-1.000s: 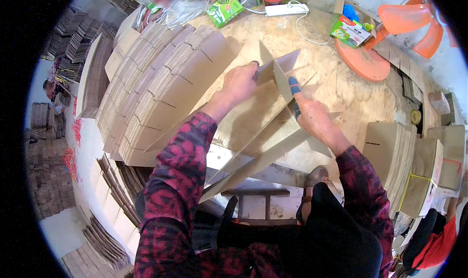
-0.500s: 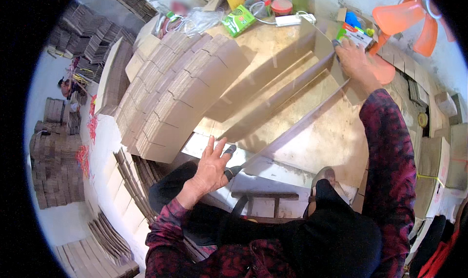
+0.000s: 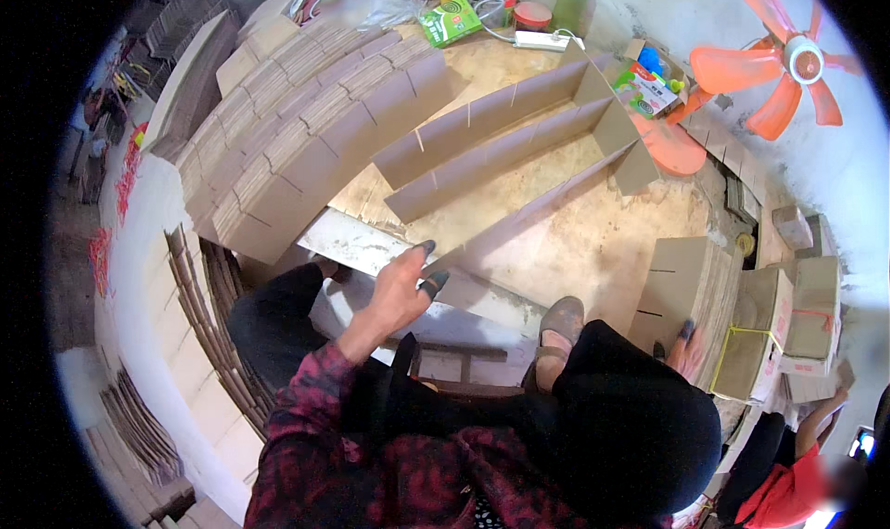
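Observation:
Three upright cardboard strips (image 3: pixel 491 174) stand side by side on the work board, joined at their far ends by a cardboard cross piece (image 3: pixel 607 132). My left hand (image 3: pixel 399 293) pinches the near end of the closest strip between thumb and finger, both wearing black finger covers. At the right, my right hand (image 3: pixel 684 353) is at the near end of a stack of slotted cardboard pieces (image 3: pixel 681 274). Its covered thumb lies by the front piece and a covered finger by the edges, closed on the cardboard. Some of its fingers are hidden.
Rows of slotted cardboard (image 3: pixel 324 140) stand left of the strips. At the back are a green box (image 3: pixel 451 22), a power strip (image 3: pixel 549 41) and an orange fan (image 3: pixel 803 61). Cartons (image 3: pixel 756 330) stand at right, near another person in a red top (image 3: pixel 783 497).
My right hand has left the far end of the strips and come down to the cardboard stack at the right. My left hand has closed on the nearest strip's end. The view has shifted.

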`<state>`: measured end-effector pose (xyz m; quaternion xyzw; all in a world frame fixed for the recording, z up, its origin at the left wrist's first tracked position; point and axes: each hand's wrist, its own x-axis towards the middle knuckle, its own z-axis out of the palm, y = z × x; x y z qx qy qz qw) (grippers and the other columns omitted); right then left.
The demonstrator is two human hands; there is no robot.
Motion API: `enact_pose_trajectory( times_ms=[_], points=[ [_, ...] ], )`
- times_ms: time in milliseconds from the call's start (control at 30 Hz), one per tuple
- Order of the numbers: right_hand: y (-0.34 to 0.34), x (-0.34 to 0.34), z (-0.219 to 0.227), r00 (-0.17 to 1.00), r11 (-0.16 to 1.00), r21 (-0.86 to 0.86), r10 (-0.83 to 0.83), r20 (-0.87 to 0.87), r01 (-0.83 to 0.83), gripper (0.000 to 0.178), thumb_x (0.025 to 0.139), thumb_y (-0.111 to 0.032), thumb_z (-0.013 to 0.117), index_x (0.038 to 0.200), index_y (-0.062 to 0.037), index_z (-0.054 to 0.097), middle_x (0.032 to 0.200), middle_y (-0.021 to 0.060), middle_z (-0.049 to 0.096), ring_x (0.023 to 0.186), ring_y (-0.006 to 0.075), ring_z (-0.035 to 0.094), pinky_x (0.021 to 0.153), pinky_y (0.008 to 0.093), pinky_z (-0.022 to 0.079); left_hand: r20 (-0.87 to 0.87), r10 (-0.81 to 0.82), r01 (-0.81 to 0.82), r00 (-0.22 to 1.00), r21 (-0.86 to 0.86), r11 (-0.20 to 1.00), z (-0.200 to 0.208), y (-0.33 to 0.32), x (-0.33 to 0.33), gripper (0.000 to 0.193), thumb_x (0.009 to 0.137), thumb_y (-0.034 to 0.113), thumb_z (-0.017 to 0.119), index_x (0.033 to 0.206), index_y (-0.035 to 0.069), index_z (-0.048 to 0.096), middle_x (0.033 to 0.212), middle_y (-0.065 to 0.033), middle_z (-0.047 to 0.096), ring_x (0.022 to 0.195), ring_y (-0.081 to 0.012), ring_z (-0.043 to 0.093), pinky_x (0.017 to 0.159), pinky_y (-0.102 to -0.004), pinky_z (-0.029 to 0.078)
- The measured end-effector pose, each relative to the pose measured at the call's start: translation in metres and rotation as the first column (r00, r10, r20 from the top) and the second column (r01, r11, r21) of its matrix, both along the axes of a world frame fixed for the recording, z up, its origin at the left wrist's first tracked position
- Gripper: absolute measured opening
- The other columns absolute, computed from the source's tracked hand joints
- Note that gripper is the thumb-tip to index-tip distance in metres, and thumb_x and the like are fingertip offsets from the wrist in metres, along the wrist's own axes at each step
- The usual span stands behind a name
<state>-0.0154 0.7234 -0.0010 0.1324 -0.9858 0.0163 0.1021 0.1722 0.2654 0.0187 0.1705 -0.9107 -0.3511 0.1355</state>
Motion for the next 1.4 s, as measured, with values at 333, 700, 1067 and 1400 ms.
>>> enact_pose_trajectory(
  times_ms=[333,700,1067,1400],
  points=[
    [0.012,0.047,0.031,0.935,0.807,-0.474,-0.327,0.137,0.352,0.052,0.074,0.003,0.061,0.124,-0.0014,0.050,0.114,0.0221,0.054,0.105,0.0299,0.051,0.088,0.0411,0.041,-0.024,0.028,-0.030,0.999,-0.094,0.995,-0.027,0.005,-0.009,0.017,0.072,-0.005,0.051,0.086,0.004,0.048,0.065,-0.0228,0.056,0.066,-0.0446,0.058,0.058,-0.0514,0.043],
    [-0.163,-0.030,0.093,0.895,0.694,-0.621,0.446,-0.027,-0.365,0.033,0.083,0.005,0.057,0.115,-0.0002,0.053,0.100,0.0181,0.064,0.089,0.0255,0.063,0.079,0.0326,0.049,-0.061,0.049,-0.053,0.997,-0.067,0.996,-0.037,-0.002,-0.042,0.016,0.074,-0.004,0.052,0.088,0.003,0.048,0.070,-0.0252,0.057,0.072,-0.0472,0.058,0.059,-0.0527,0.044],
    [-0.313,-0.055,0.084,0.505,0.368,-0.681,0.863,-0.004,-0.633,0.046,0.088,-0.001,0.059,0.132,-0.0007,0.045,0.123,0.0185,0.058,0.108,0.0224,0.058,0.092,0.0302,0.044,0.060,0.000,0.004,0.998,-0.069,0.998,-0.028,-0.007,-0.045,0.010,0.080,0.001,0.053,0.089,0.003,0.050,0.069,-0.0264,0.057,0.071,-0.0475,0.058,0.060,-0.0540,0.043],
    [-0.333,-0.026,0.085,0.510,0.447,-0.631,0.855,0.093,-0.634,0.080,0.069,0.009,0.053,0.143,-0.0087,0.030,0.092,0.0311,0.059,0.088,0.0483,0.058,0.073,0.0480,0.048,0.083,-0.034,0.036,0.996,-0.029,0.999,-0.034,-0.003,-0.044,0.010,0.079,0.005,0.051,0.089,0.005,0.052,0.077,-0.0225,0.062,0.078,-0.0437,0.061,0.067,-0.0506,0.047]
  ],
)
